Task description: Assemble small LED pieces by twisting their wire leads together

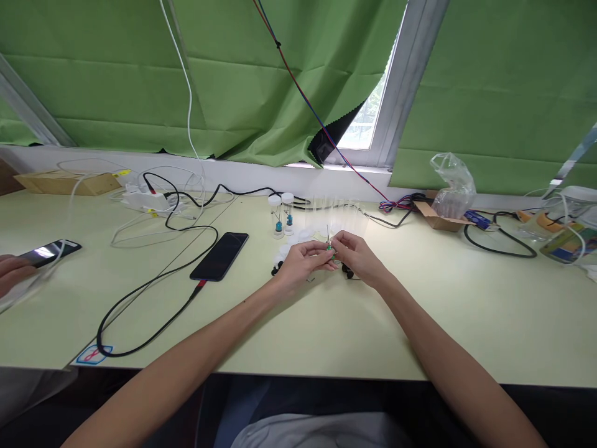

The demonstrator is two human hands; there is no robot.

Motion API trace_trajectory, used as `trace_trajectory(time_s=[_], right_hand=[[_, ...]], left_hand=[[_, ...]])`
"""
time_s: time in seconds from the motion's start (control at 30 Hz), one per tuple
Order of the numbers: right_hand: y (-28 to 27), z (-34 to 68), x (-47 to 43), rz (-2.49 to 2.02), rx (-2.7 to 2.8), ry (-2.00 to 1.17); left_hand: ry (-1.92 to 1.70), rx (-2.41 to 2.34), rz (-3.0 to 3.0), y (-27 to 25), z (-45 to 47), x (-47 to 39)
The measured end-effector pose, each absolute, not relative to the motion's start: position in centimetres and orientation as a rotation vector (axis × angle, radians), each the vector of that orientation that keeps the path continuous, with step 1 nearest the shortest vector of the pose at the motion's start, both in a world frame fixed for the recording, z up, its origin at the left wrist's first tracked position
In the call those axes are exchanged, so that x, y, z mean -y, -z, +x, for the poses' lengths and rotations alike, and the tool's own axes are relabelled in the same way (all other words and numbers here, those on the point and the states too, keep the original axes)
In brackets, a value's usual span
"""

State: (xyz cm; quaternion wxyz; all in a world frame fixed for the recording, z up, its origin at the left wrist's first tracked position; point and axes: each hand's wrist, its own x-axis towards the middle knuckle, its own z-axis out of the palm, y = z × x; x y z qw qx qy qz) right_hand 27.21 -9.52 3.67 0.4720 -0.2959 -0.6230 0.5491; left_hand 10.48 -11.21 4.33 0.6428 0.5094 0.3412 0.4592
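Note:
Between the fingertips of both hands is a small green piece (pixel 331 250) with a thin metal pin standing up from it. My left hand (pixel 303 261) pinches it from the left, and my right hand (pixel 357 254) grips it from the right. Small black parts (pixel 347 271) lie under my right hand, and more black parts (pixel 277 267) sit beside my left hand. Behind the hands stand two clear tubes with white caps, a left tube (pixel 276 219) and a right tube (pixel 288 215), each with a blue-green piece inside. Clear uncapped tubes (pixel 326 208) stand to their right.
A black phone (pixel 219 256) with a charging cable (pixel 140 291) lies to the left. Another person's hand (pixel 15 272) touches a second phone (pixel 51 251). A power strip (pixel 147 198) is at the back left. An open cardboard box (pixel 441 214) and a plastic jar (pixel 576 214) are on the right.

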Motion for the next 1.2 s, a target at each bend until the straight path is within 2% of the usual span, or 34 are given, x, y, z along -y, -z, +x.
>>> trace_trajectory(time_s=[0.13,0.37,0.7,0.97,1.2], right_hand=[[-3.2,27.1,9.0,-0.789,1.454,-1.238],[-3.0,26.9,9.1,-1.137,1.73,-0.713],[-1.9,25.4,10.3,-1.065,2.233,-0.795],[-1.3,24.4,10.7,-1.032,2.295,-0.72],[-1.4,24.5,10.8,-1.065,2.385,-0.528]], left_hand=[[-1.073,-0.788,1.131,-4.5,10.5,11.0],[-1.136,-0.791,1.107,-4.5,9.8,10.3],[-1.172,-0.785,1.096,-4.5,9.3,9.9],[-1.179,-0.789,1.079,-4.4,9.4,9.8],[-1.165,-0.812,1.088,-4.2,9.4,9.8]])
